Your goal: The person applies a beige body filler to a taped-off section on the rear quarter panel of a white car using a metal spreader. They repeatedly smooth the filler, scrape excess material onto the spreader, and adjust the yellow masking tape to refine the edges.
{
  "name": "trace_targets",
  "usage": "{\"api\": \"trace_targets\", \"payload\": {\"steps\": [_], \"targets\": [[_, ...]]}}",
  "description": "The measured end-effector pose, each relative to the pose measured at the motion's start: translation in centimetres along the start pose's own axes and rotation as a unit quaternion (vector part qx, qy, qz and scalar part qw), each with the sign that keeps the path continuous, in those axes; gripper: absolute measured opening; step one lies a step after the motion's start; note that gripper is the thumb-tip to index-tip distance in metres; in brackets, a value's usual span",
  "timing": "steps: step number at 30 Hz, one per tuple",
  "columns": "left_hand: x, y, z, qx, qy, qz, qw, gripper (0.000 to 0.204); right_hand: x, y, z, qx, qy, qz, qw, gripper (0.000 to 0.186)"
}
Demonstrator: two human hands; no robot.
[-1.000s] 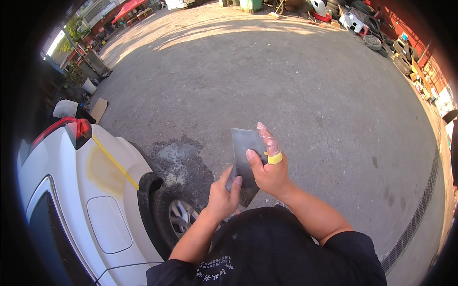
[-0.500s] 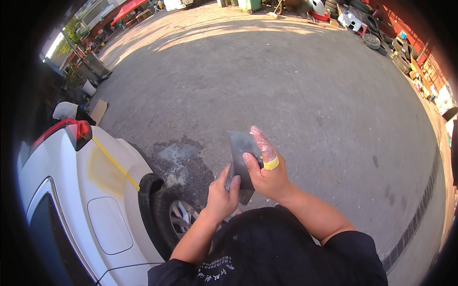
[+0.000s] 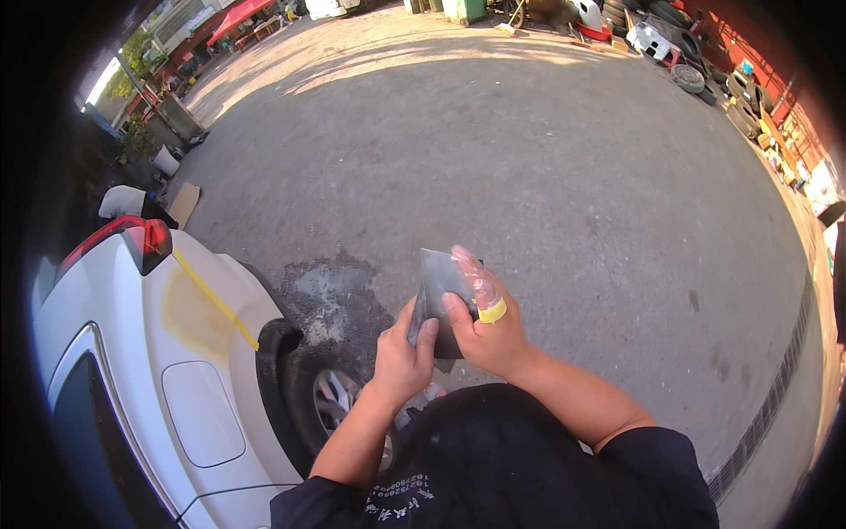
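Note:
A folded dark grey sheet of sandpaper (image 3: 438,275) is between my two hands, in front of my chest. My left hand (image 3: 402,360) pinches its left lower edge, thumb on the near face. My right hand (image 3: 493,342) grips the right side with its thumb pressed on the sheet. Clear plastic film wraps some of the right fingers, held by a band of yellow tape (image 3: 492,311). To my left stands a white car (image 3: 141,309), with a yellowish dull patch (image 3: 189,313) on its rear panel beside a strip of yellow masking tape (image 3: 216,301).
The car's rear wheel (image 3: 330,397) is close by my left forearm. A wet patch (image 3: 330,295) darkens the concrete beyond it. Tyres (image 3: 745,101) and car parts line the right wall. A person in a white top (image 3: 123,203) is behind the car. A drain grate (image 3: 767,401) runs along the right.
Both hands and the sandpaper have come slightly lower and nearer my body, with the sheet's angle a little changed. Both hands still hold it.

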State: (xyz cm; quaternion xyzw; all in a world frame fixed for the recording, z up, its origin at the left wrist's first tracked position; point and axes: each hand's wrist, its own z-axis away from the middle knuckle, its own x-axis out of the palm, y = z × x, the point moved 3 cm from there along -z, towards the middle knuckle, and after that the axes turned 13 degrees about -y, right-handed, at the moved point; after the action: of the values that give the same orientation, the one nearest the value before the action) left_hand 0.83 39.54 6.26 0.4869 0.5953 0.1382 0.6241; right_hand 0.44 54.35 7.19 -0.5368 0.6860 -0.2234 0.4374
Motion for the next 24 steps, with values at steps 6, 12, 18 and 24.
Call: {"api": "trace_targets", "payload": {"steps": [6, 12, 18, 24], "targets": [[1.0, -0.9, 0.7, 0.004, 0.011, 0.058, 0.998, 0.034, -0.6, 0.5, -1.6, -0.040, 0.036, 0.004, 0.999, 0.045], [-0.1, -0.8, 0.0, 0.010, 0.079, 0.093, 0.992, 0.035, 0.5, 0.1, 1.4, -0.006, -0.020, 0.006, 1.000, 0.043], [-0.2, 0.0, -0.3, -0.004, -0.011, 0.026, 1.000, 0.032, 0.0, -0.2, -0.4, -0.084, 0.020, 0.016, 0.996, 0.043], [-0.3, -0.7, 0.0, -0.035, -0.066, 0.084, 0.994, 0.035, -0.6, -0.6, -1.2, -0.068, -0.018, -0.005, 0.997, 0.042]]}}
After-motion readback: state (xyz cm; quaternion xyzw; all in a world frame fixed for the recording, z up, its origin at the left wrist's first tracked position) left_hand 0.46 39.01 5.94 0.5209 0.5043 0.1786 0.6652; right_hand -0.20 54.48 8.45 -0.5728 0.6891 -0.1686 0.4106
